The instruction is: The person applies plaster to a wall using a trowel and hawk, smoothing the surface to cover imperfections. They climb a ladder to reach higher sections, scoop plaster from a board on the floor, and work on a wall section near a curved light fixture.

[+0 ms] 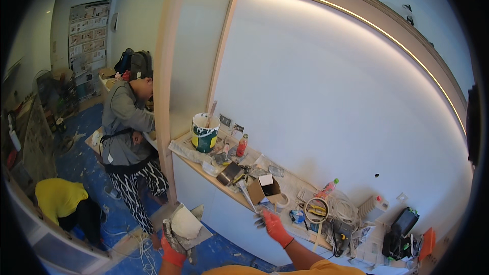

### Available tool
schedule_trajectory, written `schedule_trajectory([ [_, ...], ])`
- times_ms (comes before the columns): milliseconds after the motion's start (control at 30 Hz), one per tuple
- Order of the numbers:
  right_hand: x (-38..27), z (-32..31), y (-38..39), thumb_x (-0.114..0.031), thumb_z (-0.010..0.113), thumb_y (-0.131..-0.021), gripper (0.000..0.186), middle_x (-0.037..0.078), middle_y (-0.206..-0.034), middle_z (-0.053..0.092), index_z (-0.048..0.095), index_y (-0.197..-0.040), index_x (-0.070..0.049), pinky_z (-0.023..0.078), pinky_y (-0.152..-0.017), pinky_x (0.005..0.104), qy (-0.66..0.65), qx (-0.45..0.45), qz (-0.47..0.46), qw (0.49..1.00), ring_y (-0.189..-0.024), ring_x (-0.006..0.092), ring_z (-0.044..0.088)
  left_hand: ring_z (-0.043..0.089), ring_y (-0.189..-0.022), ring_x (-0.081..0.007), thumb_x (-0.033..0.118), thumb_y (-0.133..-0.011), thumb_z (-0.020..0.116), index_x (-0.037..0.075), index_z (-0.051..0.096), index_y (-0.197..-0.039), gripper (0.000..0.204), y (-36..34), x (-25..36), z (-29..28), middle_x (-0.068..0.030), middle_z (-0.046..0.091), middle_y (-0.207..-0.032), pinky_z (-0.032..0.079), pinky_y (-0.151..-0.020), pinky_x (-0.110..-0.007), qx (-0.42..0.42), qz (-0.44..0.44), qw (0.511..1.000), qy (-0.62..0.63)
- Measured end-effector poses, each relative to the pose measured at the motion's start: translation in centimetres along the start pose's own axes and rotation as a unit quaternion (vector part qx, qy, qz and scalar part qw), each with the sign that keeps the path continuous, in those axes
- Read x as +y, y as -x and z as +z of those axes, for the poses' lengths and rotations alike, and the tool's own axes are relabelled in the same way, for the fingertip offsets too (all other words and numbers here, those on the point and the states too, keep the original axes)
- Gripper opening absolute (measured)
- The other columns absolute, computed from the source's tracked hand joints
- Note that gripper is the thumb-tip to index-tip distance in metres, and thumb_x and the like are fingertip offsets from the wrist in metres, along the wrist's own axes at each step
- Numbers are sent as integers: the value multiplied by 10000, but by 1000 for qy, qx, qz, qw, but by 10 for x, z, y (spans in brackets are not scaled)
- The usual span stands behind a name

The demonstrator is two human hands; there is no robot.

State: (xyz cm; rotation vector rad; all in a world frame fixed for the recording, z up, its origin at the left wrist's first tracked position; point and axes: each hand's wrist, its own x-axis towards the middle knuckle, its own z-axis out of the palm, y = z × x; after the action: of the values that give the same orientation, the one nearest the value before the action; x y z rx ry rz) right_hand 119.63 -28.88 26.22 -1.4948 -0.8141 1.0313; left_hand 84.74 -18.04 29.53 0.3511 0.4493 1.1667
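Note:
My left hand, in a red glove with a grey palm, is closed on a plastering hawk, low in front of me. A rounded heap of white putty lies on its flat plate. To the right, my right hand, gloved the same way, is raised at the counter's front edge with its fingers curled. From its fingertips a narrow putty knife points up and away, its pale blade widening at the far end. The grip itself is partly hidden. An open cardboard box stands just beyond this hand.
Along the wall, the cluttered counter carries a paint bucket, a red bottle, a tape roll, a coiled hose and a power drill. A wooden post rises at left. Two people work beyond it over blue floor sheeting.

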Motion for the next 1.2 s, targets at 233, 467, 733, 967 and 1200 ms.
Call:
schedule_trajectory([
  [233,-220,-28,-156,-186,610,-958,452,214,-1290,594,516,-1345,26,439,-1023,428,409,216,-458,759,-1189,351,566,639,-1075,-267,477,-1029,414,22,537,-1333,561,-141,30,52,-131,634,-1235,514,-953,-394,-74,-10,997,14],
  [467,-443,7,-325,-216,613,-925,569,219,-1411,478,433,-1424,-8,367,-1078,495,577,307,-558,511,-1297,441,440,640,-1075,-244,454,-1040,411,22,559,-1301,527,-299,47,132,-120,647,-1216,517,-944,-377,-101,7,993,-57],
  [733,-633,37,-503,-325,579,-937,604,193,-1433,455,404,-1439,-38,367,-1087,460,661,373,-546,355,-1333,393,417,586,-1186,-260,483,-1046,334,43,472,-1404,584,-448,84,228,-125,575,-1343,479,-1021,-422,-260,-199,942,70],
  [967,-755,72,-590,-424,528,-943,671,166,-1500,404,367,-1484,-60,333,-1114,450,719,467,-378,350,-1390,342,376,577,-1193,-246,491,-1044,331,36,469,-1405,597,-564,92,241,-113,574,-1338,456,-1036,-405,-309,-217,926,-4],
  [1200,-805,74,-642,-512,496,-950,750,158,-1610,213,282,-1537,-97,241,-1171,469,729,524,-260,355,-1487,338,205,601,-1141,-245,466,-1045,362,42,521,-1336,539,-606,88,241,-108,603,-1281,477,-1001,-404,-261,-241,932,-70],
])
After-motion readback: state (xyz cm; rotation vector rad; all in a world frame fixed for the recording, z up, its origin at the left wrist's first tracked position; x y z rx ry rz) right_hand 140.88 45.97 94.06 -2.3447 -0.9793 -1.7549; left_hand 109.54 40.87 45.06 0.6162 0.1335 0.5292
